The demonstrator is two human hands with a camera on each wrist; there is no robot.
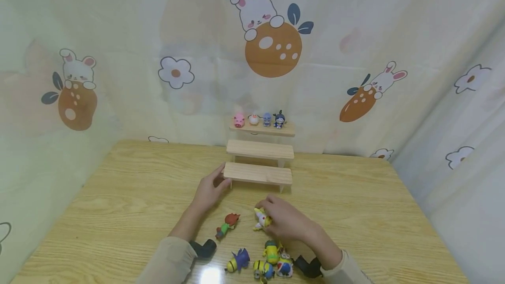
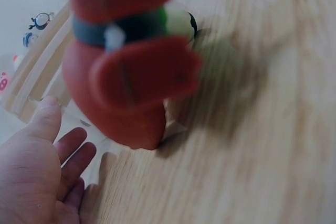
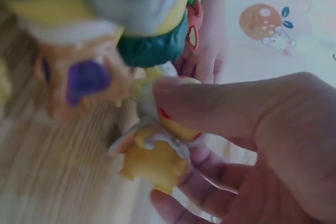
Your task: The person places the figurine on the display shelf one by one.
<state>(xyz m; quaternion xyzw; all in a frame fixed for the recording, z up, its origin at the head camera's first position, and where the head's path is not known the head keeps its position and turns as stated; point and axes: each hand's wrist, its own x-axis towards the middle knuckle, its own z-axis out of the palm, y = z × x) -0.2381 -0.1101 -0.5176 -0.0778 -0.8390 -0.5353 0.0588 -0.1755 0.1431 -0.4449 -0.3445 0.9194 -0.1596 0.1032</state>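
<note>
Minions (image 1: 272,264) crowd right hand (image 1: 289,222); shelf (image 1: 258,173) beyond.

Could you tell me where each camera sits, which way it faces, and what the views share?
Head: worn on the head, looks forward and down at the table; both forearms show, left hand at the stepped shelf, right hand on the yellow figure.
Left wrist: low over the table, faces the shelf past the red-haired figure; left palm shows.
Right wrist: faces the yellow figure between thumb and fingers.
Shared: the yellow figure in head and right wrist; the red-haired figure in head and left wrist.
</note>
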